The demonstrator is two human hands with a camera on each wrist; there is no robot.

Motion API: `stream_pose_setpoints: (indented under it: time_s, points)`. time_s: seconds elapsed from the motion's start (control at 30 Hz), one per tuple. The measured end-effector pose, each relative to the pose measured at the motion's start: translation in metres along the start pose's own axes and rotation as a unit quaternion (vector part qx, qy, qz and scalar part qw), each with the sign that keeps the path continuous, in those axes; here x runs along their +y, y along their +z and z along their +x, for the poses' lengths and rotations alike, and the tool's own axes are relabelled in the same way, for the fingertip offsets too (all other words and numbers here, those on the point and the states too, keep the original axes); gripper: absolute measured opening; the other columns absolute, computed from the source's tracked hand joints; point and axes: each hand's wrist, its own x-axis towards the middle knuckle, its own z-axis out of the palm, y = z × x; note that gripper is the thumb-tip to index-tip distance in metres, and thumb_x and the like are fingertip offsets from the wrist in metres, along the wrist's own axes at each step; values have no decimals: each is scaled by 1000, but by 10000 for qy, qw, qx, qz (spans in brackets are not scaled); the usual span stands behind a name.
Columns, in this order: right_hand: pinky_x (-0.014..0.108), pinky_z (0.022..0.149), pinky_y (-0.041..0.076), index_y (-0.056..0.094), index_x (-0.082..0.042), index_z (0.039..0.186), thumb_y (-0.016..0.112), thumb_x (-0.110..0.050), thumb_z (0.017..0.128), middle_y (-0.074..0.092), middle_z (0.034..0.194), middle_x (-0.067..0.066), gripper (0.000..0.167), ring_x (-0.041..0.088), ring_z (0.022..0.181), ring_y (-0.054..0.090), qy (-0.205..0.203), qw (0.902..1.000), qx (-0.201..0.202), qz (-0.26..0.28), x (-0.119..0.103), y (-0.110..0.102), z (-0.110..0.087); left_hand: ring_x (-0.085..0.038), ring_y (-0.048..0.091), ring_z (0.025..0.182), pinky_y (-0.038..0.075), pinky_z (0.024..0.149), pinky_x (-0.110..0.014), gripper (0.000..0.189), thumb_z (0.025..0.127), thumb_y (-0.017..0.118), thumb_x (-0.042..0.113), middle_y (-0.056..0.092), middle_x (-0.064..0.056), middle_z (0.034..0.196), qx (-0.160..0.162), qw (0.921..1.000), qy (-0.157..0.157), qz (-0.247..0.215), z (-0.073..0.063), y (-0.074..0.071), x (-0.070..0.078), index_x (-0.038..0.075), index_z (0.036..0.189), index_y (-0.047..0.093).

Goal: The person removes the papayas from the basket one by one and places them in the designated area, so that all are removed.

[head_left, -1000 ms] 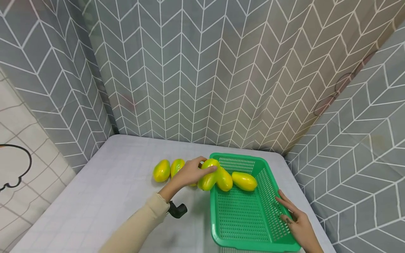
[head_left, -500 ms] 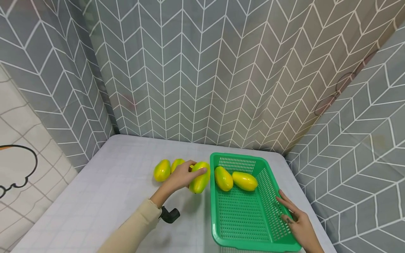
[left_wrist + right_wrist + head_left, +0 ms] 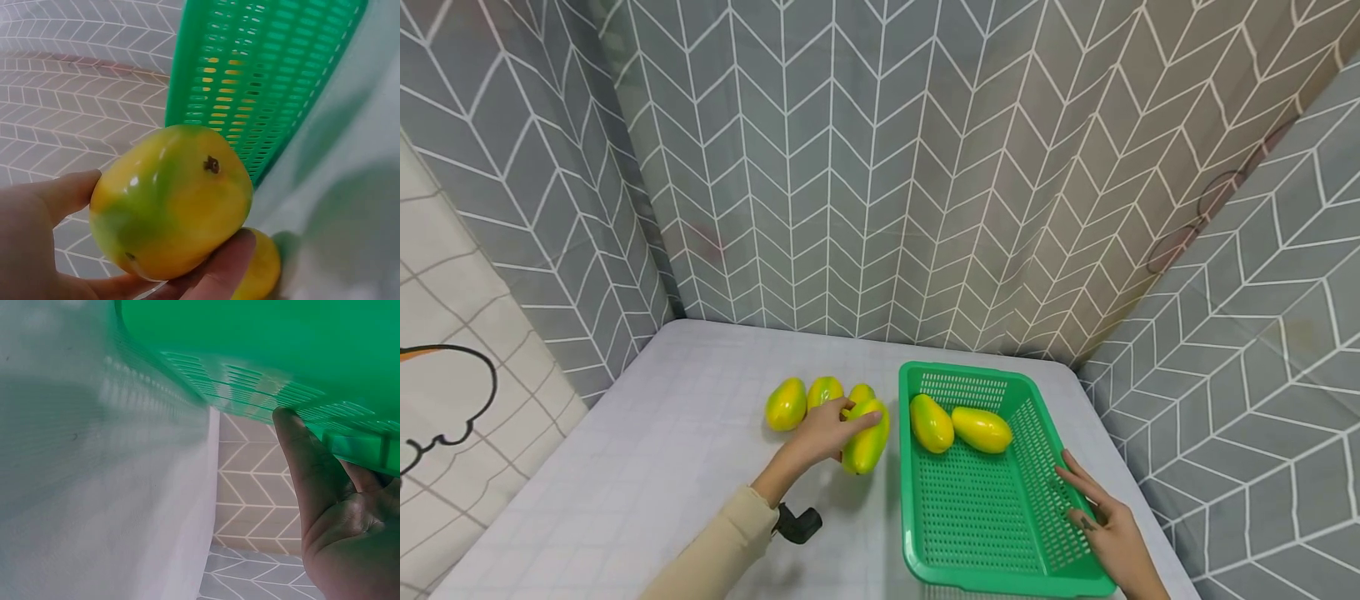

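In the head view my left hand (image 3: 823, 432) grips a yellow-green papaya (image 3: 867, 442) just left of the green plastic basket (image 3: 907, 517). Close up in the left wrist view, the papaya (image 3: 172, 206) shows its dark stem end, with thumb and fingers around its sides. Three more papayas stand in a row behind the hand: one at the left (image 3: 786, 404), a middle one (image 3: 825, 390) and a partly hidden one (image 3: 861, 392). Inside the basket lie two papayas, one upright (image 3: 931, 425) and one sideways (image 3: 982, 430). My right hand (image 3: 1108, 529) holds the basket's right rim, fingers on both sides.
A white-covered table (image 3: 625, 492) carries everything. Grey chevron-patterned curtains (image 3: 850, 167) hang behind it and at both sides. A black device (image 3: 799, 523) sits at the left wrist. The basket takes up the table's right part.
My left hand has carried the papaya leftward, away from the basket's left rim, and lowered it toward the table. The basket, the right hand and the two papayas inside have stayed put.
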Motion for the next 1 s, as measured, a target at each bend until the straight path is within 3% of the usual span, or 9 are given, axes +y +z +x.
stream_pose_setpoints:
  time_s: [0.07, 0.1, 0.2, 0.27, 0.3, 0.43, 0.7, 1.0]
  points:
    - [77, 104, 39, 59, -6, 150, 70, -5, 98, 44, 169, -1, 53, -34, 133, 27, -14, 10000, -1, 19, 0, 0, 0, -22, 69, 93, 64, 65, -36, 88, 95, 69, 62, 68, -22, 130, 8, 10000, -56, 5, 0, 2, -5, -2, 152, 51]
    - [68, 110, 44, 59, -6, 150, 70, -5, 98, 44, 169, -1, 53, -34, 134, 27, -17, 10000, -14, 18, 0, 0, -1, -23, 69, 93, 64, 65, -36, 88, 94, 70, 62, 68, -22, 130, 9, 10000, -69, 19, -1, 3, -8, -3, 152, 51]
    - [24, 113, 50, 58, -6, 150, 69, -2, 97, 44, 169, -1, 54, -33, 136, 28, -77, 9999, -34, 74, 2, 1, -2, -21, 68, 91, 64, 65, -36, 87, 94, 69, 63, 69, -20, 125, -25, 9999, -79, 106, -4, 7, -15, -2, 149, 53]
    - [0, 103, 39, 59, -6, 150, 69, -2, 97, 44, 169, -3, 55, -32, 136, 28, -88, 9999, -31, 99, 4, 2, -3, -21, 67, 90, 63, 65, -36, 86, 94, 70, 63, 69, -18, 123, -47, 9999, -98, 131, -6, 8, -19, -2, 148, 54]
    - [-6, 98, 31, 59, -6, 150, 69, 0, 97, 44, 169, -5, 55, -32, 136, 28, -108, 9999, -19, 119, 5, 2, -3, -20, 66, 90, 63, 65, -36, 85, 94, 70, 63, 69, -18, 122, -57, 9999, -90, 133, -7, 9, -20, -2, 147, 55]
    - [-7, 97, 30, 60, -6, 149, 70, 0, 96, 44, 167, -11, 54, -32, 136, 29, -157, 9998, 68, 108, 7, 2, -2, -21, 66, 91, 62, 65, -36, 84, 93, 70, 63, 69, -19, 122, -44, 9999, -99, 131, -8, 10, -24, -3, 145, 56]
    - [-7, 96, 30, 60, -6, 149, 70, 1, 95, 45, 167, -9, 56, -32, 136, 28, -155, 9998, 101, 53, 5, 2, -1, -23, 67, 98, 63, 69, -36, 91, 93, 69, 64, 66, -23, 133, -58, 9995, -316, 51, -10, 12, -34, -5, 149, 52]
    - [-5, 97, 32, 60, -5, 149, 70, -2, 96, 45, 167, -10, 54, -31, 137, 30, -180, 9997, 83, 146, 5, 2, -1, -20, 65, 82, 61, 63, -35, 78, 94, 71, 61, 67, -13, 106, -141, 9994, -319, 42, -8, 20, -42, -4, 137, 58]
